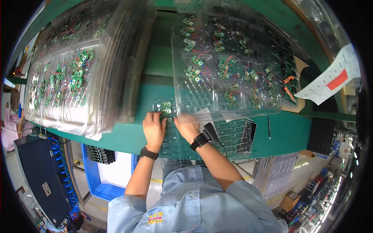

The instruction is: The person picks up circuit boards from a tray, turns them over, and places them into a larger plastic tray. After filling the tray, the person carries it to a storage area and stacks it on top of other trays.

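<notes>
Near the table's front edge, a small clear plastic tray (pixel 157 103) holds several small green circuit boards (pixel 166 105). My left hand (pixel 154 129) is at its left side, with curled fingers and thumb closing on the edge of a board in its near part. My right hand (pixel 187 129) comes in from the right, its fingertips close to the same boards. The near edge of a large clear tray (pixel 233 116) overhangs part of that hand, so its grip is hard to make out. Both wrists wear dark bands.
A tall stack of clear trays (pixel 116 77) with wired boards rises on the left. More filled trays stand behind my right hand. Orange-handled cutters (pixel 288 87), a paper sheet (pixel 330 79) and a pen (pixel 269 128) lie rightward. A blue bin (pixel 110 190) sits below the table.
</notes>
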